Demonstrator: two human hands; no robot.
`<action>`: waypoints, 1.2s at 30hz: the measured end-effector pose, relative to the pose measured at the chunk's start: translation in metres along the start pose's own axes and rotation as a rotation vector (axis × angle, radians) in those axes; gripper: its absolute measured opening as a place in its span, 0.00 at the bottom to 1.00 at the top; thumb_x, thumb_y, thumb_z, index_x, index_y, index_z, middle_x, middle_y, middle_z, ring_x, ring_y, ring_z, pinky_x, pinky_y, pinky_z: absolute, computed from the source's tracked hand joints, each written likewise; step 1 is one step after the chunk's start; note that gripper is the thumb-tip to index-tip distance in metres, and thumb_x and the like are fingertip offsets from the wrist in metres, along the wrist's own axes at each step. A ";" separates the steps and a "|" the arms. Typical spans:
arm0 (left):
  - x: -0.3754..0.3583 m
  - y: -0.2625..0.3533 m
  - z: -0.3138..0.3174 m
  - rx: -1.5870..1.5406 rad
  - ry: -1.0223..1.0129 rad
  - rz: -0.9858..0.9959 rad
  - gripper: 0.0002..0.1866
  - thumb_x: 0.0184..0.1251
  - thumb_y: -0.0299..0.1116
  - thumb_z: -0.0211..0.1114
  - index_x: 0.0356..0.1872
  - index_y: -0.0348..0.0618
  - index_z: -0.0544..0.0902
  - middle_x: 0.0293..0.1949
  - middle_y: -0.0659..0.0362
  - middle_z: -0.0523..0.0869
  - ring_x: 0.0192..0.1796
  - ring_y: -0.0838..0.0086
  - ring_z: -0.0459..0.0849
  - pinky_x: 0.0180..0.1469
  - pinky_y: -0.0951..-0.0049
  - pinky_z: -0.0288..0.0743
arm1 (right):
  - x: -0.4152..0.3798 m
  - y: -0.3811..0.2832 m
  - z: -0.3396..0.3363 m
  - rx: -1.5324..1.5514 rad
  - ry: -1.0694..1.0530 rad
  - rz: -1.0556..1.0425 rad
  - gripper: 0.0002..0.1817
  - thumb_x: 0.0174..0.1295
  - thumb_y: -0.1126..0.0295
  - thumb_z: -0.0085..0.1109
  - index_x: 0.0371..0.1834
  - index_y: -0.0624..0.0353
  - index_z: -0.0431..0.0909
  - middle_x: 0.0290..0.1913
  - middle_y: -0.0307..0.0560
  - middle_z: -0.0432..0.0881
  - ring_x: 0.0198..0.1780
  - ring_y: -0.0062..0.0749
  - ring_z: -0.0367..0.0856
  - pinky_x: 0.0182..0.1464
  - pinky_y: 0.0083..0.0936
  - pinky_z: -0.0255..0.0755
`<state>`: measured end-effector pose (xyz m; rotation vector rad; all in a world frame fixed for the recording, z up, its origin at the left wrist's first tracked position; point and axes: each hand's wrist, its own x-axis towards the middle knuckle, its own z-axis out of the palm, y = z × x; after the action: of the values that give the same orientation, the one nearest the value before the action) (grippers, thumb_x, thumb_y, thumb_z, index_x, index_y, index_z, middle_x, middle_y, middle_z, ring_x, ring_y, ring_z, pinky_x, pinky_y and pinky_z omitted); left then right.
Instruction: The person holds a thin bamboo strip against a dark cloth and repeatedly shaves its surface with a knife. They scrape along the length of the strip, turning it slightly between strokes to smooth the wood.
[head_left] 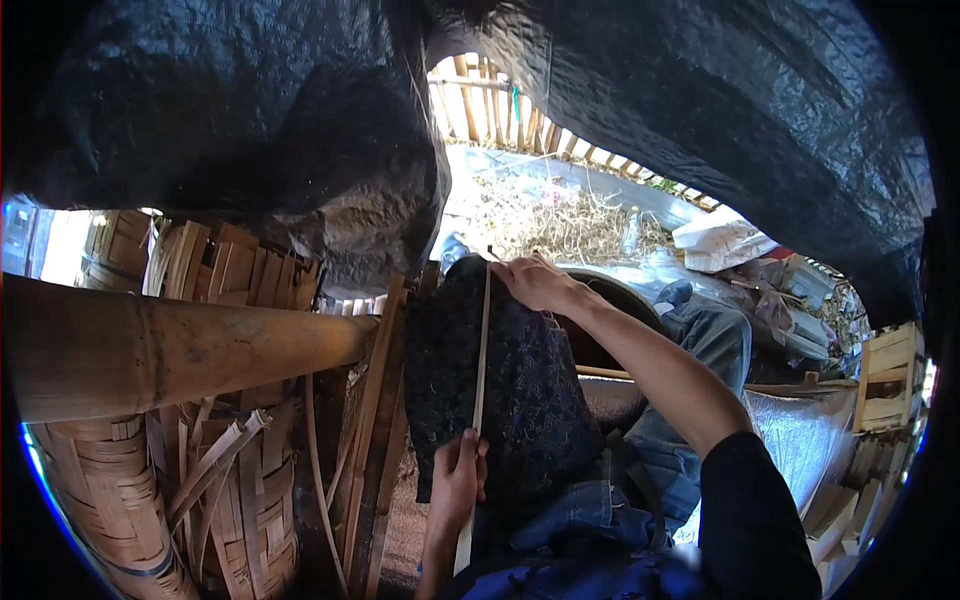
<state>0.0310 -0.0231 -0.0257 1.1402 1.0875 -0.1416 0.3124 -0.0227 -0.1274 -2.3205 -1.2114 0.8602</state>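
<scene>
A long, narrow bamboo strip [483, 360] runs lengthwise over a dark patterned cloth [540, 390] draped on my leg. My left hand [459, 475] is closed on the strip's near part, thumb on top, and the strip's tail passes below it toward my lap. At the far end, my right hand [537, 284] is closed with its fingertips against the strip. A thin dark tip [490, 252] sticks out by those fingers. What it belongs to is hidden.
A thick bamboo pole [190, 352] juts in from the left above woven bamboo baskets [115, 490]. Upright slats [370, 440] stand beside my leg. Black plastic sheeting [700, 90] hangs overhead. Dry straw [550, 215] lies ahead, and a wooden crate [887, 375] is at the right.
</scene>
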 end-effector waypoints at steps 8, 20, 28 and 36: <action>0.009 -0.008 -0.004 -0.112 -0.002 -0.013 0.21 0.77 0.47 0.44 0.26 0.45 0.73 0.10 0.69 0.63 0.11 0.87 0.59 0.13 0.82 0.53 | -0.069 -0.009 -0.010 0.252 0.015 -0.047 0.23 0.74 0.58 0.39 0.25 0.63 0.71 0.10 0.49 0.70 0.12 0.37 0.72 0.18 0.40 0.65; 0.003 0.002 0.007 0.192 0.104 0.092 0.21 0.76 0.40 0.46 0.24 0.38 0.74 0.09 0.64 0.67 0.10 0.83 0.65 0.14 0.77 0.56 | -0.039 -0.021 -0.004 -0.036 -0.061 0.027 0.25 0.74 0.60 0.40 0.21 0.63 0.72 0.11 0.51 0.71 0.12 0.40 0.72 0.16 0.37 0.66; -0.006 -0.001 0.009 0.022 0.057 -0.036 0.20 0.76 0.44 0.47 0.25 0.41 0.73 0.10 0.68 0.64 0.13 0.85 0.61 0.15 0.79 0.53 | -0.020 0.037 0.001 0.141 -0.089 0.273 0.23 0.76 0.56 0.30 0.39 0.63 0.71 0.16 0.42 0.62 0.14 0.24 0.57 0.18 0.27 0.62; 0.011 -0.006 -0.004 -0.056 -0.047 -0.042 0.21 0.76 0.47 0.45 0.26 0.44 0.73 0.10 0.69 0.64 0.12 0.87 0.60 0.14 0.82 0.56 | -0.115 -0.008 0.003 0.271 0.066 -0.166 0.26 0.73 0.55 0.40 0.22 0.64 0.70 0.10 0.50 0.67 0.11 0.47 0.67 0.18 0.40 0.65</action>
<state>0.0307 -0.0180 -0.0377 1.0593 1.0671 -0.1689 0.2550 -0.1130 -0.0858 -1.9885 -1.1618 0.8258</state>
